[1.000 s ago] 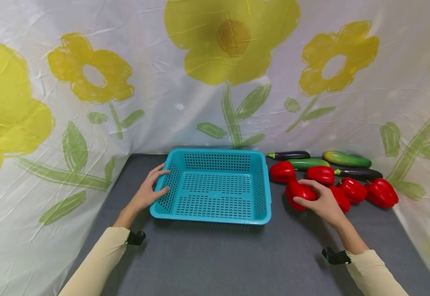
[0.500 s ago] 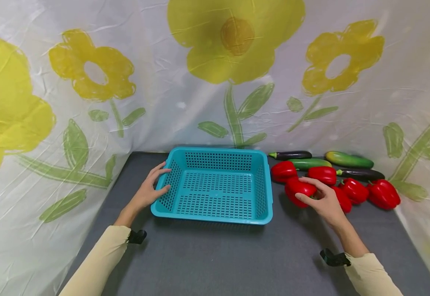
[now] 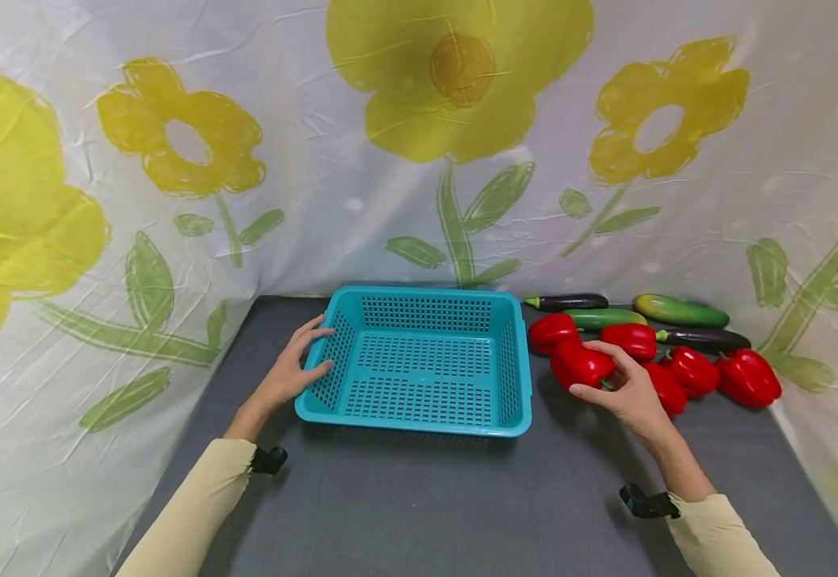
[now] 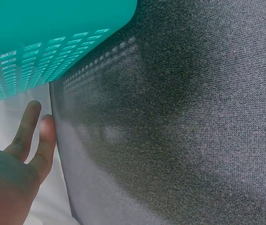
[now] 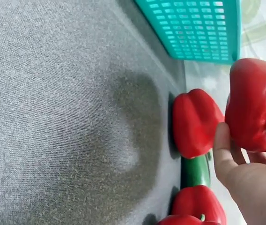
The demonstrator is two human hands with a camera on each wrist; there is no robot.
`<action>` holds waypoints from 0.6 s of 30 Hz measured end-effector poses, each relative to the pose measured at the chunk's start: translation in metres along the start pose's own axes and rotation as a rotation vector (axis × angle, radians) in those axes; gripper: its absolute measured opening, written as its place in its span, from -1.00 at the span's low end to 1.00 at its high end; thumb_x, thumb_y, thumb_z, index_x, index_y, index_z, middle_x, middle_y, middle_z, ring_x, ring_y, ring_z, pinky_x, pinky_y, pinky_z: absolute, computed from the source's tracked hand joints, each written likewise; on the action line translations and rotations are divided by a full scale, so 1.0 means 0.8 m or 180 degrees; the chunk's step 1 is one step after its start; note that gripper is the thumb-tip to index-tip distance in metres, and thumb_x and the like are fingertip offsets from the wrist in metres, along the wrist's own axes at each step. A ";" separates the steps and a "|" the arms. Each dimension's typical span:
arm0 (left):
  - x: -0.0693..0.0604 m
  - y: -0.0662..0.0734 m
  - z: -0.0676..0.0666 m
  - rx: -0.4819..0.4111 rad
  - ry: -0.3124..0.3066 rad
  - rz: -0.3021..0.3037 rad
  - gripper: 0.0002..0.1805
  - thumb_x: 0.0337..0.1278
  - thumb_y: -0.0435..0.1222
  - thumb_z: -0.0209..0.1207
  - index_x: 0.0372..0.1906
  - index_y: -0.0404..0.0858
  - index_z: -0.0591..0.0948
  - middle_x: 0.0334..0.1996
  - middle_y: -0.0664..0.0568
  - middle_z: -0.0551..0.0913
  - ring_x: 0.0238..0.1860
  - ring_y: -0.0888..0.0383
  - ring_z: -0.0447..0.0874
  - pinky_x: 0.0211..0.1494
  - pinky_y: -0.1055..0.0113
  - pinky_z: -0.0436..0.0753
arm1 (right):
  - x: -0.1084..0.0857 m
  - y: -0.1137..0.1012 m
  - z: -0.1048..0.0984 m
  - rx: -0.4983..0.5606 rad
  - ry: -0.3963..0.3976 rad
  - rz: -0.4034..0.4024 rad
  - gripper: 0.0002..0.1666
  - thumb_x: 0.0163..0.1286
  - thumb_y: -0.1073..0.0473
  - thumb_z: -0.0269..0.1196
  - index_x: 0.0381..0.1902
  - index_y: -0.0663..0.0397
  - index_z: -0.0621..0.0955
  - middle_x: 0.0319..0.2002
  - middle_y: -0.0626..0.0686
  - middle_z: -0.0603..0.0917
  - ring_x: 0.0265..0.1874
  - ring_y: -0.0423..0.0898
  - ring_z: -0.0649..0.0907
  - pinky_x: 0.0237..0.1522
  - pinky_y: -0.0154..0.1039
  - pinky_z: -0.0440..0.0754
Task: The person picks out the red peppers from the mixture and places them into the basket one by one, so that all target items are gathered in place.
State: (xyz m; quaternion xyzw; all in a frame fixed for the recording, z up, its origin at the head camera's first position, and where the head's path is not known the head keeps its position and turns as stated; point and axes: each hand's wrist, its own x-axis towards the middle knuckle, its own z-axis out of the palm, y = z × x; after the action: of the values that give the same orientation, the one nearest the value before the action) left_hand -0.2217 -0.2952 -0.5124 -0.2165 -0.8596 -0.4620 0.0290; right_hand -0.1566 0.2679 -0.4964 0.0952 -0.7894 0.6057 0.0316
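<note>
In the head view my right hand (image 3: 631,397) holds a red bell pepper (image 3: 579,365) by its stem end, thumb on the near side and fingers over the far side. The right wrist view shows the same bell pepper (image 5: 254,103) raised off the table, its green stem toward the palm. My left hand (image 3: 291,370) rests at the left rim of a teal perforated plastic basket (image 3: 419,427), thumb and forefinger over the edge. Two other fingers (image 4: 44,145) of it extend loosely outside the basket wall in the left wrist view. Nothing lies in the basket.
More red bell peppers (image 3: 747,378) lie on the right of the grey table (image 3: 412,513), one (image 3: 550,332) beside the basket. Behind them are dark eggplants (image 3: 703,340), a green cucumber (image 3: 599,320) and a yellow-green one (image 3: 681,311). A flowered cloth (image 3: 318,200) hangs behind.
My right hand has lifted the bell pepper off the table and shifted it slightly left, toward the basket. The left hand stays at the basket rim.
</note>
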 end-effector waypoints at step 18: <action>-0.002 0.002 0.001 0.0031 0.0040 -0.0011 -0.41 0.31 -0.44 0.25 0.40 -0.41 0.39 0.56 -0.31 0.01 0.48 -0.32 0.04 0.29 -0.35 0.26 | 0.005 0.001 -0.009 0.0093 -0.0326 -0.0185 0.08 0.11 0.52 0.48 0.53 0.10 0.25 0.33 0.10 0.34 0.17 0.03 0.39 -0.12 -0.27 0.66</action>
State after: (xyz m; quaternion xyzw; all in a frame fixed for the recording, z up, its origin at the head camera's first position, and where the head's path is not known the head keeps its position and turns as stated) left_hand -0.2197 -0.2941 -0.5121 -0.2119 -0.8620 -0.4593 0.0347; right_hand -0.1610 0.2742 -0.4947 0.1493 -0.7779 0.6103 0.0072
